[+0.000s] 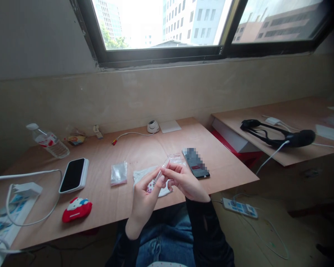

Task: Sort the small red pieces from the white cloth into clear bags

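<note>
My left hand (144, 198) and my right hand (187, 181) meet above the front of the table, fingers pinched together. Between their fingertips is a small clear plastic zip bag (166, 163) with a reddish line along its edge; its contents, if any, are hidden. Under the hands lies a white cloth-like piece (139, 173) with small pinkish items on it, partly covered by my fingers. Just behind my right hand are more clear zip bags (176, 158). To the left of my hands, a filled clear zip bag (118, 173) rests flat on the wood.
A phone (196, 163) lies right of my hands. Leftward are a white-cased device (74, 175), a red plush pouch (77, 210), a power strip (19, 213) and a water bottle (50, 142). A dome camera (153, 126) stands at the back; a black headset-like device (278, 135) occupies the right table.
</note>
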Tool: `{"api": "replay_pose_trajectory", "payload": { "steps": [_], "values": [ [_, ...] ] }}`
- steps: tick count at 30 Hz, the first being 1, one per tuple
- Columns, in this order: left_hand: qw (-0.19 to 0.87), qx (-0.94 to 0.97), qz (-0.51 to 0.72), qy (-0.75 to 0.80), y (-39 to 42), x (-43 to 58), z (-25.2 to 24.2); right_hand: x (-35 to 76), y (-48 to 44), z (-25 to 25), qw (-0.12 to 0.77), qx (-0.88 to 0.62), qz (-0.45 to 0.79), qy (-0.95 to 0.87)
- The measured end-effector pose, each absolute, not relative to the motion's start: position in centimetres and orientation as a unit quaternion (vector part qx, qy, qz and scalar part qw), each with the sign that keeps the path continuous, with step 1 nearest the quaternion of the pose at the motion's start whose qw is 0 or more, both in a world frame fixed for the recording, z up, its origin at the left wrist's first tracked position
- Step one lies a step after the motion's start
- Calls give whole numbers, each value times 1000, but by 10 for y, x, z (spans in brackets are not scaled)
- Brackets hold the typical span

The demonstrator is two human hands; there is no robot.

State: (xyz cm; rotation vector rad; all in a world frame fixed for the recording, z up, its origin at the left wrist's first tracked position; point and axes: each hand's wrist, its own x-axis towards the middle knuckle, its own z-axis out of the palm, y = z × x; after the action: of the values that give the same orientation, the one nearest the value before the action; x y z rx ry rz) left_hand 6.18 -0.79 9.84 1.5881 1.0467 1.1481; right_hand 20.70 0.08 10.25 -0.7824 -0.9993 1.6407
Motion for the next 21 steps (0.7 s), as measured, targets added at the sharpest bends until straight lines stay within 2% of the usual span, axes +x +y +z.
{"api": "replay_pose_trajectory", "payload": {
  "steps": [6,12,16,21],
  "values": [
    [408,659,445,449,0,52,96,219,0,100,432,-304,699,-482],
    [378,762,329,411,17,39,118,215,6,106,419,-331,677,-507],
    [372,762,345,402,27,37,131,212,14,114,428,-361,644,-521],
    [473,753,308,339,34,39,132,208,22,116,450,-334,648,-516]
  ]
}}
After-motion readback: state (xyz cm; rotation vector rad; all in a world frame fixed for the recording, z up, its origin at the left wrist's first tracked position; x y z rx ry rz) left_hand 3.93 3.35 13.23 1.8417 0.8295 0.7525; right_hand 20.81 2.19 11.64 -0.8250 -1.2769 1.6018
